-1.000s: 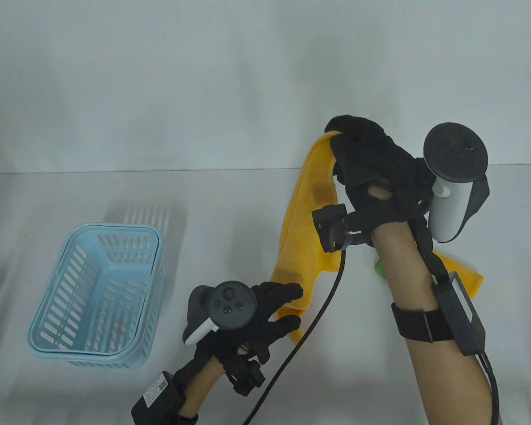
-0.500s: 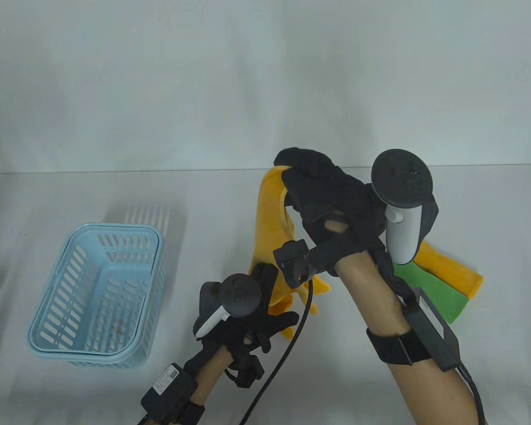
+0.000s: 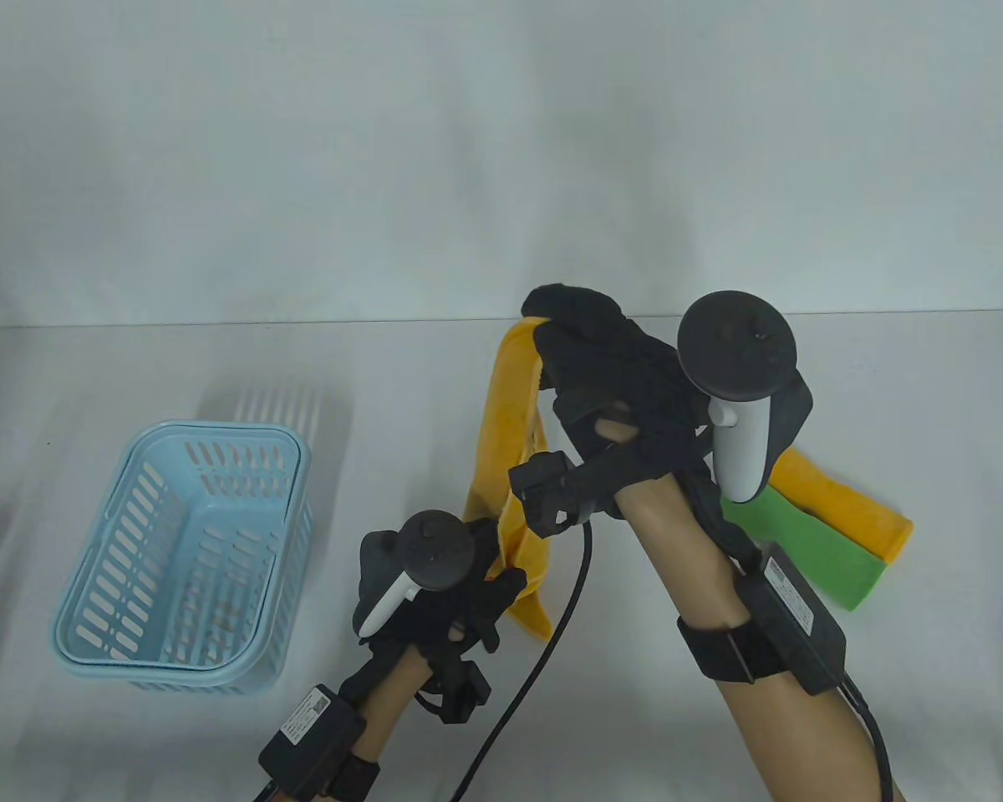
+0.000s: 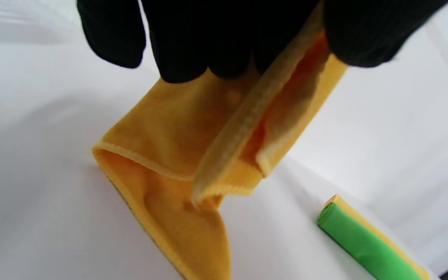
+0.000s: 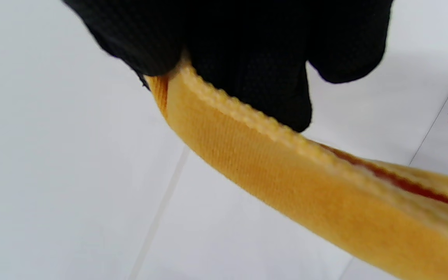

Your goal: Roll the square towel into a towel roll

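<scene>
Towel [image 3: 510, 418] hangs off the table as a folded strip, long axis sloping from right hand [image 3: 610, 368] pinching the far, high end down to left hand [image 3: 460, 585] pinching the near, low end.

A pale blue slotted basket [image 3: 182, 558] sat on the white table [image 3: 384, 401], and well off to its right lay a green folded towel [image 3: 811, 547] flush against a yellow folded towel [image 3: 852, 514] on the far side.
</scene>
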### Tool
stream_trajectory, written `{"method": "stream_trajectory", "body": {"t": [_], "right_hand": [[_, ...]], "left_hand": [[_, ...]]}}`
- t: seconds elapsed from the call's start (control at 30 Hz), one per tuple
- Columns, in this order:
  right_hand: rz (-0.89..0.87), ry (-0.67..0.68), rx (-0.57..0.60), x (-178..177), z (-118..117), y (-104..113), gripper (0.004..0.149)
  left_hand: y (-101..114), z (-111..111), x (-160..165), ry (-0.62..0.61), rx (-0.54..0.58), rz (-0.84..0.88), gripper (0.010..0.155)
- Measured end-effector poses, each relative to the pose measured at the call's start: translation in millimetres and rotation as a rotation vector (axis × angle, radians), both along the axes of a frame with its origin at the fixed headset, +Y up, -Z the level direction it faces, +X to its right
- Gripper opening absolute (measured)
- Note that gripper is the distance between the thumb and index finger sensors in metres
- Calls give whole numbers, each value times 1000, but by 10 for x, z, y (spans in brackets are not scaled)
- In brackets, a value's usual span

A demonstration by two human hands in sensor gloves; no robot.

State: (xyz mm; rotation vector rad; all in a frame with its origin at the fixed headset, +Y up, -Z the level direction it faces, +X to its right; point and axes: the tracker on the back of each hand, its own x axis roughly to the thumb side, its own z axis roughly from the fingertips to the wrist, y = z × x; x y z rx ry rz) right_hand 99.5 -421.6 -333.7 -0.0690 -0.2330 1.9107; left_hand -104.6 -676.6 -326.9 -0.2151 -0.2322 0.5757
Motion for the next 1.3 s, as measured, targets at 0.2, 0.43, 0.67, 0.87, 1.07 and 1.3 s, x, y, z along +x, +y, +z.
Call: {"method": "stream_trajectory", "body": {"t": [0.2,0.43,0.67,0.87,1.07,1.3], "right_hand": [[-17,-59,-28,210,-65,-48,39],[-38,-102,-41,397,-113,-69,39],[-53,-140,-43,532,-127,-43,39],[-51,-162,-43,600,-128,-41,39],[48,-218,-45,719,-138,-137,41],[283,-250,-79,938,-214,-359,37]], "left_hand": [[-87,-76,-59,19,-45,-8,47],[-159,-153,-129,31,-101,3,48],[-203,-199,-198,59,-119,-10,48],[-207,-227,-225,65,-114,-29,52],[-33,-206,-399,177,-35,46,44],[235,-111,-585,310,102,-21,43]]}}
